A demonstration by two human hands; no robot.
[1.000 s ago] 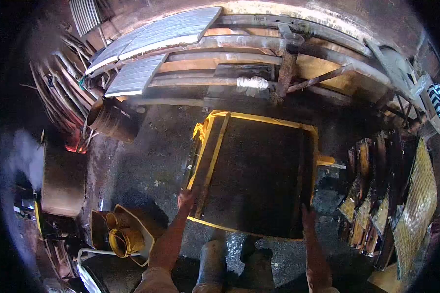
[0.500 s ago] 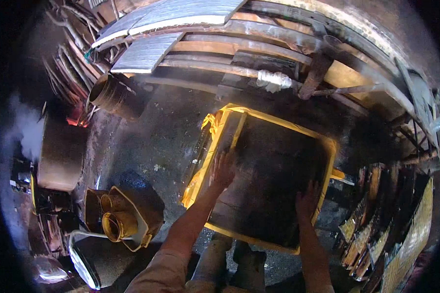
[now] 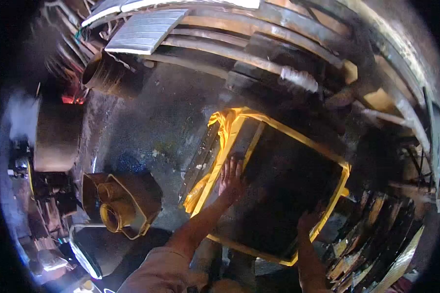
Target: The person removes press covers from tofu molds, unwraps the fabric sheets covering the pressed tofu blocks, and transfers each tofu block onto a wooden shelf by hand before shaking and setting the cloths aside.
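A dark panel (image 3: 283, 176), roughly rectangular, lies at the centre to lower right of the frame, tilted relative to the picture edges. Yellow cloth (image 3: 224, 124) borders it along the top, right and bottom edges, and hangs in loose folds along its left side. A narrow yellowish strip (image 3: 254, 141) runs near the left edge of the dark surface.

Left hand (image 3: 232, 179): laid palm down near the panel's left side, fingers extended and slightly apart, pinching nothing visible. Right hand (image 3: 311, 219): at the panel's lower right, close to the yellow border; shadow hides the fingers, so their state cannot be told.

Status, by judgement: the panel is in position and three borders run fairly straight. The left side appears unfinished, since its cloth is gathered rather than flat. Whether the border is fastened cannot be told.

Surroundings: a tub (image 3: 149, 190) with a yellow pot (image 3: 113, 217) in the lower left; a box-like metal vessel (image 3: 58, 139) at the left edge, with a red glow (image 3: 72, 99) just above it; a rusty drum (image 3: 102, 75) and a ribbed silver sheet (image 3: 146, 31) in the upper left; stacked boards (image 3: 369, 234) in the lower right
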